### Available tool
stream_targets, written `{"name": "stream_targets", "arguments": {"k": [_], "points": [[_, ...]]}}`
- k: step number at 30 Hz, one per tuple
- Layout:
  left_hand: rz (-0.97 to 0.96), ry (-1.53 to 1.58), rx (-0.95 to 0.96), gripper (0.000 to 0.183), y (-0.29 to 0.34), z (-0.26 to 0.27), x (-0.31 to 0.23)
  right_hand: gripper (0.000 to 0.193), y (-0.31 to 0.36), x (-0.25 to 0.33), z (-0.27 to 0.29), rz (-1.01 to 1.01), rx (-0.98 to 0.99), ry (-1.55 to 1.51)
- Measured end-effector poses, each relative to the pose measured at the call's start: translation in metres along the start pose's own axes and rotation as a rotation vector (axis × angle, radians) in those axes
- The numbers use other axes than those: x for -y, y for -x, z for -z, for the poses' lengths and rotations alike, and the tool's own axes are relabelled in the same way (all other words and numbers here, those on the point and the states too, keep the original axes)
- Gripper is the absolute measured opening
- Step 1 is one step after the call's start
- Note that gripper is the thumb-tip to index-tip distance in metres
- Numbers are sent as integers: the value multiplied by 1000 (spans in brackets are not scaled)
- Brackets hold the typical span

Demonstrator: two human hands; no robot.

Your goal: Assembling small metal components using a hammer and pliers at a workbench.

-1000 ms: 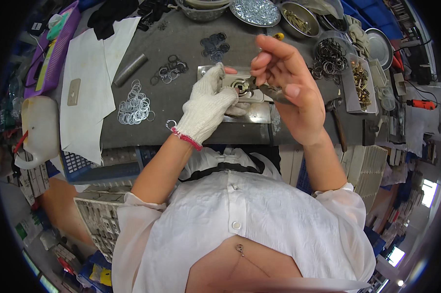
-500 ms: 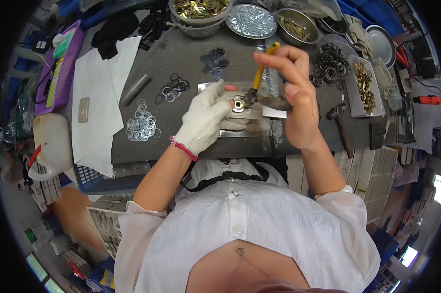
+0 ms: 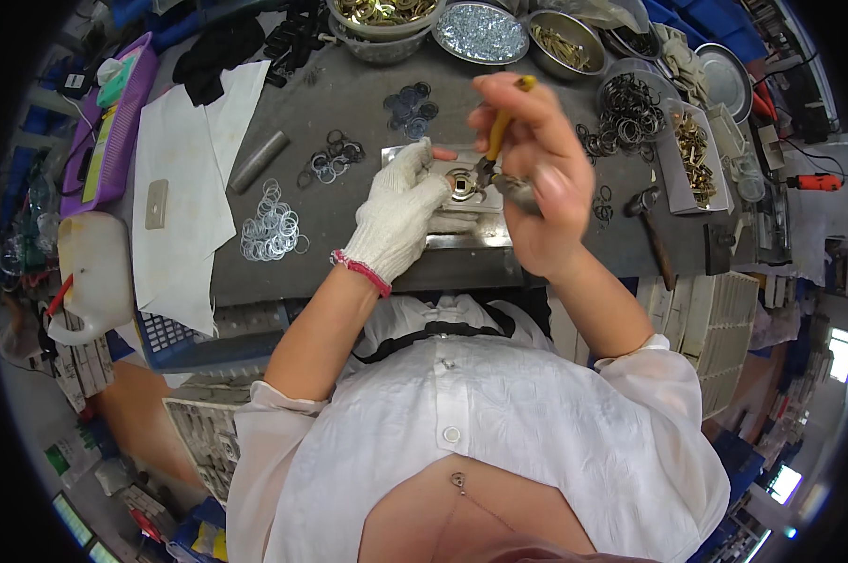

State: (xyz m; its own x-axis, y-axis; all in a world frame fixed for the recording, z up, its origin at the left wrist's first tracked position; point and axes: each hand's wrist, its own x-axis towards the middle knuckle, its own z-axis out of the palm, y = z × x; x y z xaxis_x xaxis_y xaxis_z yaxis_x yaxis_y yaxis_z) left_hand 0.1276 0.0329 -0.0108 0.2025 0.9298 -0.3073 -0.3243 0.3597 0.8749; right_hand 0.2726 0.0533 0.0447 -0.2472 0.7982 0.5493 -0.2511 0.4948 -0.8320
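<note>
My left hand (image 3: 396, 208) wears a white knit glove with a pink cuff; a bare fingertip shows at its end. Its fingers close around the near side of a round metal part (image 3: 462, 185) with a square hole, which sits on a shiny metal plate (image 3: 475, 236). My bare right hand (image 3: 550, 178), partly smeared by motion, grips pliers with yellow handles (image 3: 499, 133). Their dark jaws (image 3: 486, 171) reach the right edge of the round part. Whatever lies under my right palm is hidden.
Loose rings (image 3: 272, 225) lie left of the plate, near a grey metal cylinder (image 3: 259, 161). A hammer (image 3: 651, 230) rests at the right beside a white box of brass pieces (image 3: 694, 164). Bowls of small parts, including a bowl of silver pieces (image 3: 480, 33), line the back.
My right hand and the pliers have shifted slightly left and toward the round part, the handles now more covered by my fingers. My left hand stays almost in place.
</note>
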Motion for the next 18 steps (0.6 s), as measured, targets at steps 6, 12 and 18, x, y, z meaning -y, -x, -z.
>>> {"name": "stream_targets", "arguments": {"k": [6, 12, 18], "points": [[15, -44, 3, 26, -2, 4, 0, 32, -17, 24, 5, 61, -11, -243], [-3, -32, 9, 33, -5, 4, 3, 31, -7, -4, 9, -114, -15, -303], [106, 181, 36, 24, 1, -3, -11, 31, -14, 6, 7, -46, 20, -338]]}}
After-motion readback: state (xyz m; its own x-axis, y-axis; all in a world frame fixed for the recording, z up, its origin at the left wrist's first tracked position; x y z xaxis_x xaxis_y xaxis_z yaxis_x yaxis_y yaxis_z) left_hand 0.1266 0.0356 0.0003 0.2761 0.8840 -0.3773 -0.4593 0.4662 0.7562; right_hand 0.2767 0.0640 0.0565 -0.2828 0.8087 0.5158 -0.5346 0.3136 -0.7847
